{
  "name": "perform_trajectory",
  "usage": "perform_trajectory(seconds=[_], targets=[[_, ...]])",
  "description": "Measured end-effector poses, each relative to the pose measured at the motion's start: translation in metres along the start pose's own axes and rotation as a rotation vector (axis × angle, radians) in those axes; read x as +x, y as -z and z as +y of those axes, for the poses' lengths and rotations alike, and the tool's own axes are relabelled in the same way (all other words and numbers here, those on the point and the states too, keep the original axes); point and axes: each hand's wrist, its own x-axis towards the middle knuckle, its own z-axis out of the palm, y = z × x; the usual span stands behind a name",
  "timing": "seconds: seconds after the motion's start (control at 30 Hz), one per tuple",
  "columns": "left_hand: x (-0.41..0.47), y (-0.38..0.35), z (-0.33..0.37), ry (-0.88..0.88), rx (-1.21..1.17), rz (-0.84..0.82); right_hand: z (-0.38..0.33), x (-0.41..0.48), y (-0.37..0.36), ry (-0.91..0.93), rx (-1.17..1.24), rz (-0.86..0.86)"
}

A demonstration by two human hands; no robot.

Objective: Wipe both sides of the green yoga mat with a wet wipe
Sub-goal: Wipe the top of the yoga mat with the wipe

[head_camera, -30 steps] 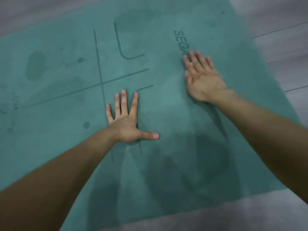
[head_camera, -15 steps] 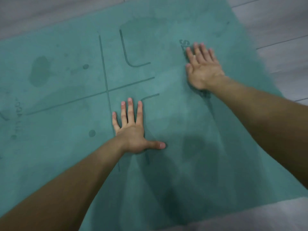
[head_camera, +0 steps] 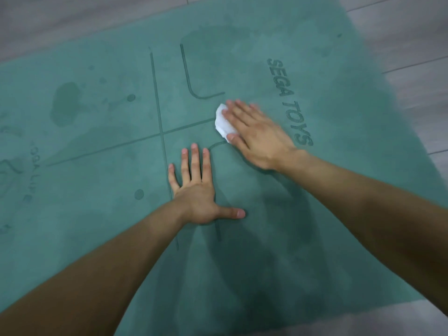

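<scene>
Green yoga mat (head_camera: 97,226) lies flat on the grey plank floor (head_camera: 412,40) and fills most of my view. Its right edge runs beside bare boards, and its near edge shows at the lower right.

On the mat, about mid-scene, I see a white wet wipe (head_camera: 223,121), crumpled, just right of where the printed alignment lines (head_camera: 158,112) cross. The right hand (head_camera: 257,137) presses down on the wipe, palm down, with its fingers straight and close together rather than curled round it. The left part of the wipe pokes out past the fingertips and thumb. That hand looks slightly blurred to me.

The left hand (head_camera: 196,190) rests flat on the mat, nearer and a little to the left. Its fingers are spread and straight, its thumb points right, and it holds nothing. The two hands are near each other but apart.

Just right of the right hand I read dark lettering, "SEGA TOYS" (head_camera: 288,100), running far to near. Darker, damp-looking patches (head_camera: 65,103) mark the mat at the left and the far side.
</scene>
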Motion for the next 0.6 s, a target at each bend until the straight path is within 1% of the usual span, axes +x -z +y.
perform_trajectory(seconds=[0.07,0.17,0.2,0.3,0.37,0.4,0.5,0.53,0.57,0.6], targets=[[0.0,0.0,0.001,0.005,0.003,-0.007,-0.012,-0.006,-0.011,0.04,-0.009,-0.059],[-0.001,0.003,0.002,0.017,0.01,-0.018,-0.019,0.001,-0.011,-0.021,-0.006,-0.014],[0.0,0.004,0.003,0.019,0.012,-0.02,-0.02,0.002,-0.01,-0.012,-0.012,-0.005],[-0.001,0.004,0.003,0.025,0.015,-0.027,-0.028,0.004,-0.016,0.071,-0.044,-0.084],[0.0,0.003,0.002,0.025,0.021,-0.02,-0.017,0.006,-0.011,0.061,-0.069,-0.116],[0.001,0.002,0.002,0.026,0.02,-0.022,-0.004,0.007,-0.005,0.006,-0.079,-0.122],[0.002,0.001,0.001,0.021,0.015,-0.018,0.056,0.0,0.015,-0.295,-0.097,-0.112],[0.002,0.001,0.001,0.019,0.012,-0.023,0.069,-0.004,0.018,-0.366,-0.091,-0.107],[0.002,0.002,0.001,0.018,0.007,-0.029,0.07,-0.005,0.017,-0.408,-0.073,-0.104],[0.002,0.003,0.002,0.018,0.005,-0.033,0.059,-0.004,0.015,-0.41,-0.057,-0.096]])
